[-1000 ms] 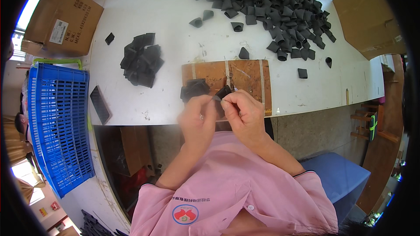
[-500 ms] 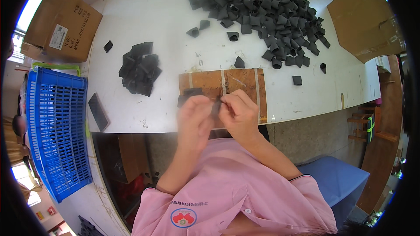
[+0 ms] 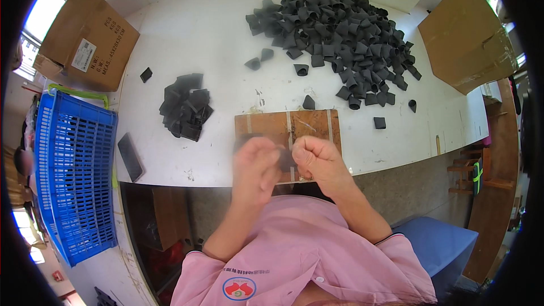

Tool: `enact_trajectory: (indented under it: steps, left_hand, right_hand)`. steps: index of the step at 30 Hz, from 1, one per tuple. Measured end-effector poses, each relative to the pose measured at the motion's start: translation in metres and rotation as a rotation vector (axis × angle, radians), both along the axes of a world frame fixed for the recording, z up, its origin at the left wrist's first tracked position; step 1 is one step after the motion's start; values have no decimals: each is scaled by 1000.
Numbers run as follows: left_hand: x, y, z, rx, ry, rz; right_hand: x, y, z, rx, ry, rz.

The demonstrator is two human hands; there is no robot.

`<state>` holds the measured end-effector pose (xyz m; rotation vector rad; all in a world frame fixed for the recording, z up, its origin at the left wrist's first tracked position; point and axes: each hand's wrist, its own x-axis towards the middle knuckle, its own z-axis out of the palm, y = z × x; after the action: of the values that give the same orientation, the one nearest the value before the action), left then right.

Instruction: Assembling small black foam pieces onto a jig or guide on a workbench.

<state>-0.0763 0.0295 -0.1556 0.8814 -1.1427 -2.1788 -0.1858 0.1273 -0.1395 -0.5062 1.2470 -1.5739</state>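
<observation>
My left hand and my right hand are close together above the near part of a brown board with pale strips. Between their fingertips is a small black piece, fabric or foam by its look, pinched from both sides. The left hand is smeared by motion, but its fingers are curled in. Another dark flat piece lies on the board, mostly hidden behind the left hand. Just past the board's far edge sits a single black folded piece.
A big heap of black tube-like pieces covers the far right of the white table. At left lie a smaller pile of flat black pieces and a phone-like dark slab. Cardboard boxes and a blue crate flank the table.
The whole scene sits lower in view, as my head has tilted. Both hands stay together at the board, and the black piece between them shows more broadly now.
</observation>
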Motion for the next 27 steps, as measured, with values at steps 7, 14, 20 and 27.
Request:
enact_trajectory:
  steps: [7, 14, 20, 27]
  left_hand:
    - [-6, -30, -6, 730, 543, -275]
    - [-15, -10, 11, -372, 59, 56]
    - [-18, -25, 25, -1013, 79, -99]
    - [-10, -28, 40, -1058, 0, -104]
  right_hand:
    - [-30, -24, -2, -125, 49, 144]
    - [-24, -24, -8, -78, 532, -82]
    - [-7, -12, 4, -198, 1142, -372]
    - [-8, -18, 3, -239, 1311, -357]
